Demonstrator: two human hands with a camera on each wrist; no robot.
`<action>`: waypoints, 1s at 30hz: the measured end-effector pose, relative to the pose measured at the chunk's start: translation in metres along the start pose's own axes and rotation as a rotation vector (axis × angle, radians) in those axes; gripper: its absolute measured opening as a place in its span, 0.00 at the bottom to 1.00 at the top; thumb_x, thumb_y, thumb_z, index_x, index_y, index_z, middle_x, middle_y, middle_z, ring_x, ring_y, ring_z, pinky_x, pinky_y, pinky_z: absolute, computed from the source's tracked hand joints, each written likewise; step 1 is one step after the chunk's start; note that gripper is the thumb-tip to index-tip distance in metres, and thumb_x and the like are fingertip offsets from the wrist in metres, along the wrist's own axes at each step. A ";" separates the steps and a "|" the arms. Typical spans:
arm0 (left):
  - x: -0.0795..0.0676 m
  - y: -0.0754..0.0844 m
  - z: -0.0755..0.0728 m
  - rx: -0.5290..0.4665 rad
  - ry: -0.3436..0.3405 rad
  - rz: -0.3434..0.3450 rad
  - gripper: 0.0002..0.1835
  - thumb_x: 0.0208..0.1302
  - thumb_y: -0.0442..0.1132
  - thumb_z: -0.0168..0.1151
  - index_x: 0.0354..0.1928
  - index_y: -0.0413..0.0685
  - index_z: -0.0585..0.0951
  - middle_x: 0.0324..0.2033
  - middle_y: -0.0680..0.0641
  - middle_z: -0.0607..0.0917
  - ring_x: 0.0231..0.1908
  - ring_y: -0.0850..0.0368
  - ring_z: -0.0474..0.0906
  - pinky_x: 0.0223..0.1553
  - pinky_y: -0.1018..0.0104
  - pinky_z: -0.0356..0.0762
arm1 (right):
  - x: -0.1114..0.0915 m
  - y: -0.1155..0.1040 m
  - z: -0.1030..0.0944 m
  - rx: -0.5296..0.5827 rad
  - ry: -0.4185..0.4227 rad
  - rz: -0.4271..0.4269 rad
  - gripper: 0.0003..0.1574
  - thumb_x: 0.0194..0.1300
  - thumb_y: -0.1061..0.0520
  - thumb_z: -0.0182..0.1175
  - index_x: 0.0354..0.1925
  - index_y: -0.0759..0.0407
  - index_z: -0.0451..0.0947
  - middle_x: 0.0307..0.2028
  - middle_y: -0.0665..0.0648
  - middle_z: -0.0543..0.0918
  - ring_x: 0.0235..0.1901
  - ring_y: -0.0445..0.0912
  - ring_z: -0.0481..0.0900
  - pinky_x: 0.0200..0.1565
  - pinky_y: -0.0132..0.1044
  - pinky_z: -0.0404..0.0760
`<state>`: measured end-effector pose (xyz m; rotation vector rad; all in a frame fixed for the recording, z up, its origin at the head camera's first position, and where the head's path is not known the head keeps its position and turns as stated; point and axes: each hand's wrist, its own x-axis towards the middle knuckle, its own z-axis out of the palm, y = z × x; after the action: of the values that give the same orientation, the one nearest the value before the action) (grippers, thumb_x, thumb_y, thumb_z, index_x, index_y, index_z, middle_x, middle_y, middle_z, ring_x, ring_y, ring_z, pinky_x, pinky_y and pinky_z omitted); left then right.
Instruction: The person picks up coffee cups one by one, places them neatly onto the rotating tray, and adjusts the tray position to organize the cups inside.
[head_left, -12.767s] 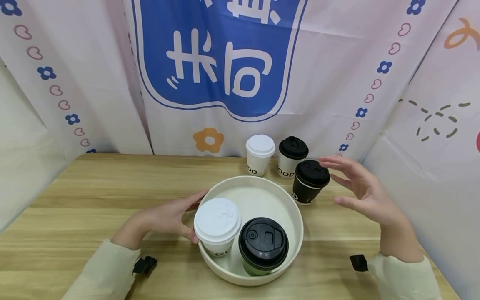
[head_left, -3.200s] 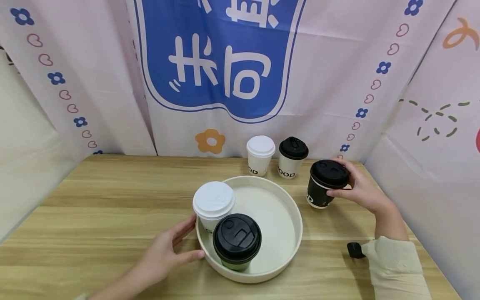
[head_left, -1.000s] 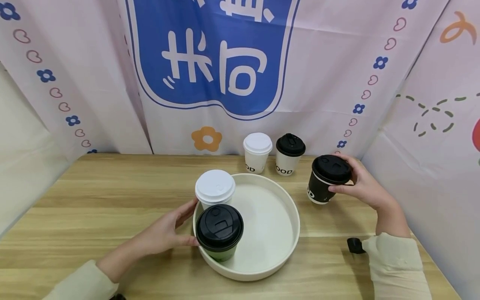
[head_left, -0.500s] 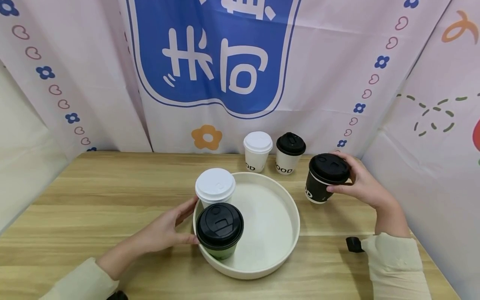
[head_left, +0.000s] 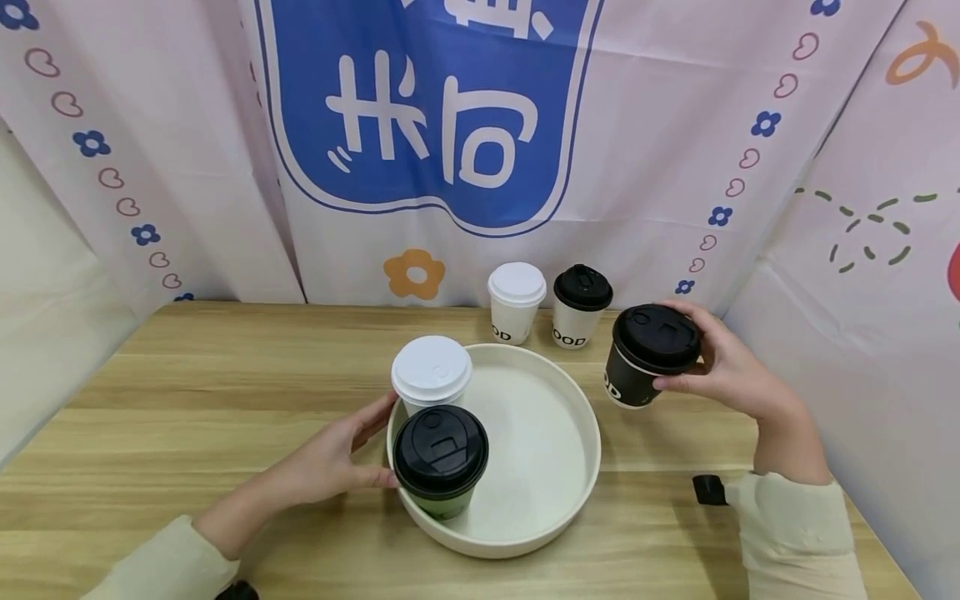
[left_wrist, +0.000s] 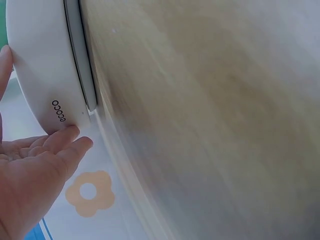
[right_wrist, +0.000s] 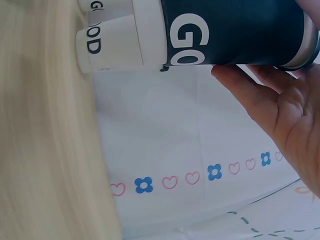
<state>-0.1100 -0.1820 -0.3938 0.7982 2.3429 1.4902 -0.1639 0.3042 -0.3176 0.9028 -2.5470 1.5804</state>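
Note:
My right hand [head_left: 723, 367] grips a black paper coffee cup [head_left: 633, 379] with a black lid, thumb at the near side. In the right wrist view its base hangs above the tabletop. A round cream tray [head_left: 536, 450] stands at the middle front. My left hand [head_left: 333, 458] touches the tray's left side, its fingers fairly straight against the outer wall and the thumb at the rim. Inside the tray, at its left, are a white-lidded white cup [head_left: 431, 371] and, nearer me, a black-lidded green cup [head_left: 441, 458].
Behind the tray stand a small white cup with a white lid [head_left: 516, 304] and a white cup with a black lid [head_left: 582, 308]. A printed cloth backdrop [head_left: 637, 150] rises along the wooden table's [head_left: 225, 367] rear edge, with another cloth at the right.
Since the earliest frame, my right hand has taken hold of the black cup, and both tray cups have shifted to the left and back. Lately the black cup has moved slightly left.

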 end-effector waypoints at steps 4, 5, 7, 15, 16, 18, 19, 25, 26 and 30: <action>-0.001 0.000 0.000 -0.010 -0.001 -0.003 0.57 0.55 0.43 0.76 0.74 0.25 0.49 0.74 0.26 0.53 0.73 0.29 0.53 0.63 0.89 0.55 | 0.001 -0.008 0.004 0.003 -0.024 -0.045 0.58 0.47 0.79 0.71 0.72 0.62 0.57 0.63 0.46 0.71 0.56 0.35 0.76 0.42 0.32 0.88; -0.001 0.000 -0.001 -0.010 -0.001 -0.004 0.57 0.55 0.43 0.76 0.74 0.25 0.49 0.74 0.26 0.53 0.73 0.29 0.53 0.63 0.89 0.55 | 0.002 -0.009 0.005 0.006 -0.033 -0.060 0.58 0.46 0.79 0.71 0.72 0.63 0.57 0.63 0.47 0.71 0.57 0.35 0.76 0.43 0.32 0.87; -0.002 0.001 -0.001 -0.006 -0.002 -0.006 0.57 0.55 0.43 0.76 0.74 0.25 0.49 0.74 0.26 0.53 0.73 0.29 0.53 0.65 0.86 0.57 | 0.004 -0.012 0.007 0.012 -0.052 -0.092 0.58 0.45 0.79 0.71 0.71 0.65 0.58 0.63 0.49 0.71 0.58 0.36 0.76 0.45 0.31 0.87; -0.001 0.000 -0.001 0.022 0.004 -0.022 0.57 0.55 0.43 0.76 0.75 0.27 0.49 0.75 0.28 0.54 0.73 0.31 0.55 0.72 0.66 0.59 | 0.007 -0.023 0.017 0.022 -0.118 -0.150 0.58 0.44 0.79 0.72 0.71 0.66 0.57 0.62 0.51 0.72 0.58 0.37 0.76 0.51 0.28 0.84; -0.001 0.000 -0.001 0.025 0.005 -0.022 0.57 0.55 0.43 0.76 0.75 0.27 0.49 0.75 0.28 0.54 0.73 0.31 0.55 0.72 0.60 0.59 | 0.006 -0.024 0.019 0.022 -0.126 -0.148 0.59 0.44 0.79 0.72 0.71 0.66 0.57 0.62 0.52 0.72 0.59 0.37 0.76 0.52 0.28 0.84; 0.000 0.000 -0.001 0.026 0.002 -0.022 0.57 0.55 0.43 0.76 0.75 0.27 0.49 0.75 0.28 0.54 0.73 0.31 0.55 0.72 0.52 0.58 | 0.005 -0.028 0.022 0.029 -0.146 -0.138 0.60 0.44 0.78 0.72 0.72 0.66 0.56 0.63 0.52 0.72 0.59 0.38 0.75 0.53 0.28 0.83; 0.000 0.000 -0.001 0.027 -0.001 -0.021 0.57 0.55 0.43 0.76 0.75 0.27 0.49 0.75 0.28 0.54 0.73 0.31 0.55 0.71 0.47 0.56 | 0.005 -0.029 0.023 0.031 -0.153 -0.135 0.61 0.44 0.79 0.73 0.72 0.66 0.56 0.63 0.52 0.72 0.60 0.38 0.75 0.54 0.28 0.83; 0.001 0.002 -0.001 0.026 -0.007 -0.028 0.57 0.55 0.43 0.76 0.75 0.27 0.49 0.75 0.29 0.53 0.73 0.32 0.54 0.70 0.44 0.55 | 0.001 -0.040 0.033 0.035 -0.200 -0.140 0.63 0.41 0.78 0.75 0.72 0.66 0.55 0.65 0.51 0.71 0.61 0.40 0.74 0.56 0.30 0.82; 0.001 0.002 -0.001 0.026 -0.006 -0.032 0.57 0.55 0.43 0.76 0.75 0.27 0.49 0.75 0.28 0.53 0.74 0.32 0.54 0.70 0.44 0.55 | 0.002 -0.042 0.035 0.039 -0.209 -0.149 0.63 0.41 0.78 0.75 0.72 0.67 0.55 0.65 0.52 0.71 0.61 0.40 0.73 0.56 0.30 0.82; -0.001 0.002 -0.001 0.025 -0.002 -0.035 0.57 0.55 0.42 0.76 0.75 0.27 0.49 0.75 0.28 0.53 0.73 0.32 0.54 0.70 0.44 0.55 | 0.005 -0.045 0.043 0.050 -0.253 -0.176 0.64 0.41 0.77 0.75 0.72 0.67 0.55 0.65 0.54 0.71 0.62 0.42 0.73 0.59 0.31 0.80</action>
<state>-0.1092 -0.1827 -0.3916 0.7600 2.3658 1.4487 -0.1347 0.2521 -0.3002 1.3728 -2.5047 1.5752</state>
